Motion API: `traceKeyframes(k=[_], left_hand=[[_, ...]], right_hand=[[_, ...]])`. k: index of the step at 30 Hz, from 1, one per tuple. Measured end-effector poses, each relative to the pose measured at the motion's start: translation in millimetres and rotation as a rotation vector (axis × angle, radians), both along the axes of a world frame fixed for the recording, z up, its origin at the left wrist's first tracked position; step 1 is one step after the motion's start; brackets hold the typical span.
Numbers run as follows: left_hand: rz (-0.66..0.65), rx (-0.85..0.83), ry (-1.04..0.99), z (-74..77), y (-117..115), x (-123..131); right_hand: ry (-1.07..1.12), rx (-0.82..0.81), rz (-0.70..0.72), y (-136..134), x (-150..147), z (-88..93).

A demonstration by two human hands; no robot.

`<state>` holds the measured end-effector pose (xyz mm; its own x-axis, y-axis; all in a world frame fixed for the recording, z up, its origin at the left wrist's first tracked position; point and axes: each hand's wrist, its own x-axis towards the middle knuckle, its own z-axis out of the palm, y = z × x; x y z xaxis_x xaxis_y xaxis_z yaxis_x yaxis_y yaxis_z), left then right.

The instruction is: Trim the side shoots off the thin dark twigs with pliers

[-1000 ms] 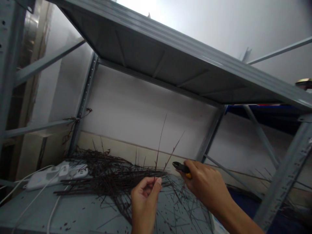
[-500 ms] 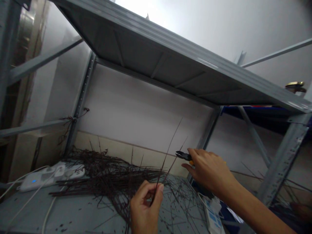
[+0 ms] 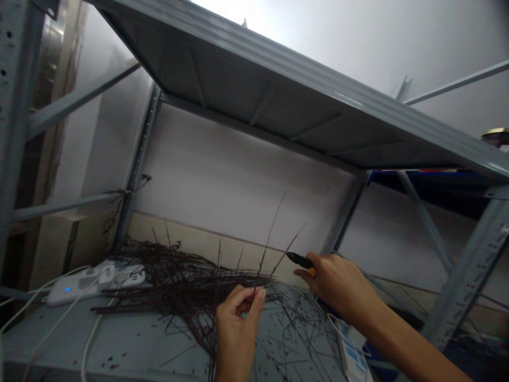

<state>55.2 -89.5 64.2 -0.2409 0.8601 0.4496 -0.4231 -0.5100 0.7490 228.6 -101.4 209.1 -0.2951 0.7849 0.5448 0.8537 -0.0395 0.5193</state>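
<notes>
Near the bottom centre, my left hand (image 3: 238, 329) pinches a thin dark forked twig (image 3: 267, 241) between thumb and fingertips; its two prongs point upward. To the right, my right hand (image 3: 338, 276) is wrapped round pliers (image 3: 301, 260) with a black head and yellow on the handle. The pliers' tip lies beside the twig's right prong; whether they touch is unclear. Behind my left hand, a tangled pile of dark twigs (image 3: 175, 286) spreads over the grey shelf surface (image 3: 131, 345).
A white power strip (image 3: 75, 286) with cables lies at the left, another power strip (image 3: 353, 355) at the lower right. An upper metal shelf (image 3: 318, 85) spans overhead. Shelf posts (image 3: 137, 164) and slanted braces stand at both sides. Small twig bits are scattered about.
The twig in my left hand has turned and shifted slightly left. The pliers have rotated, so their jaws now show edge-on. The whole view has shifted a little.
</notes>
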Motion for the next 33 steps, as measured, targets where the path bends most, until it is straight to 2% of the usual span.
traceKeyframes(k=[5, 12, 21, 28, 33], left_hand=[[-0.051, -0.017, 0.104, -7.6, 10.6, 2.6], [0.017, 0.009, 0.116, -11.9, 14.1, 7.9], [0.051, 0.043, 0.147, -14.4, 9.6, 2.9], [0.016, 0.009, 0.095, -19.6, 11.4, 0.7], [0.026, -0.003, 0.128, -24.3, 17.3, -3.5]], right_hand=[[0.060, -0.001, 0.109, -6.5, -13.0, 4.1], [-0.155, 0.007, 0.141, -9.0, -39.1, -8.2], [-0.318, 0.042, 0.150, -1.6, -41.3, -20.9], [-0.192, -0.059, 0.139, 6.8, -31.1, -30.1], [0.003, -0.046, 0.099, 10.8, -24.9, -24.2]])
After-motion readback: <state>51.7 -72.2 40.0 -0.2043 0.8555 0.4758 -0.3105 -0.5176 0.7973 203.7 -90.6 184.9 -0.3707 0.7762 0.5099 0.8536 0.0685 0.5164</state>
